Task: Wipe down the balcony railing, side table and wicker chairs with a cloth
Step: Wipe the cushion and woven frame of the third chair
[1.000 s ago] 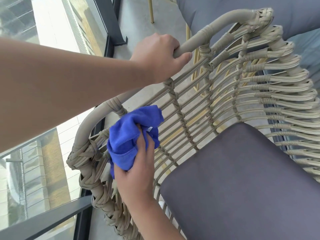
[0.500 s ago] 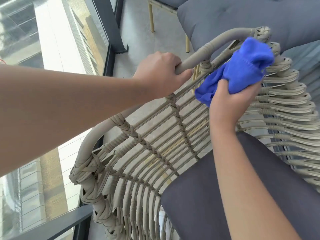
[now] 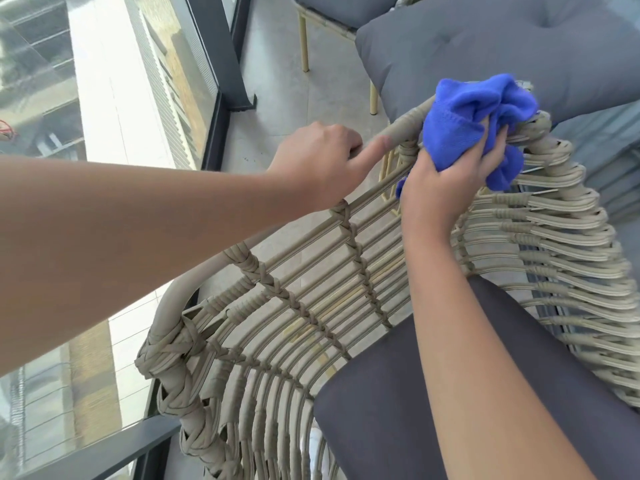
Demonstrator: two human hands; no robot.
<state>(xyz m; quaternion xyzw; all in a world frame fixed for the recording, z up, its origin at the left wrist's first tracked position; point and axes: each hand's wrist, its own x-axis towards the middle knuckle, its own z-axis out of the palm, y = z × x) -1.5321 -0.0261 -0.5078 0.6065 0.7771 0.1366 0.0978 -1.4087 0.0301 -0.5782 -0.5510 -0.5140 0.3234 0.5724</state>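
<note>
A beige wicker chair point(image 3: 311, 299) with a dark grey seat cushion point(image 3: 540, 393) fills the lower view. My right hand point(image 3: 446, 181) grips a bunched blue cloth point(image 3: 467, 123) and presses it on the far upper corner of the chair's top rail. My left hand point(image 3: 322, 161) rests on the same rail to the left of the cloth, its fingers curled round the tube and its thumb lying along it.
A glass balcony railing with a dark frame point(image 3: 221, 64) runs along the left. A second chair with a grey cushion point(image 3: 502, 46) stands close behind the wiped corner. Grey floor tiles point(image 3: 284, 98) lie between the chairs and the railing.
My right hand has carried the cloth from the chair's lower left corner up across the backrest onto the far upper corner of the rail. My left hand has kept its place on the rail.
</note>
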